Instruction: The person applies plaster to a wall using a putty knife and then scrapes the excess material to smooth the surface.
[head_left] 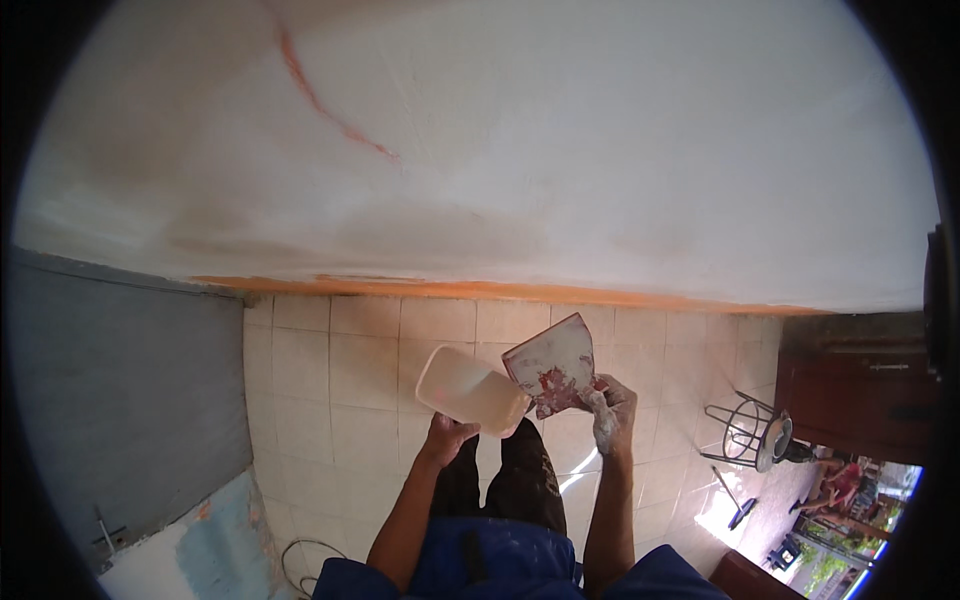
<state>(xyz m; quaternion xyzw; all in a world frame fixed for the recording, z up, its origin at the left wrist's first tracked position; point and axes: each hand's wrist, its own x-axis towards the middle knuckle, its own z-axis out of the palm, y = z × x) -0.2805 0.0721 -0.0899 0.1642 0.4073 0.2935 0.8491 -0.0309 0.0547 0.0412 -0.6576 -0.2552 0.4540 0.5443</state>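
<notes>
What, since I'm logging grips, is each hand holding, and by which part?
The left hand holds a pale tub by its near side; the right hand, a broad putty knife at its handle end.

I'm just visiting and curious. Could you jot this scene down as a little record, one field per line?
Left grip: holding a tub, pale and open
Right grip: holding a scraper, smeared with something pale
Blade: wide, blotched red and off-white, beside the tub; touching or not, unclear
Ahead: white wall with a red streak and an orange strip at its foot
Underfoot: tiled floor
Off to the right: stool
</notes>
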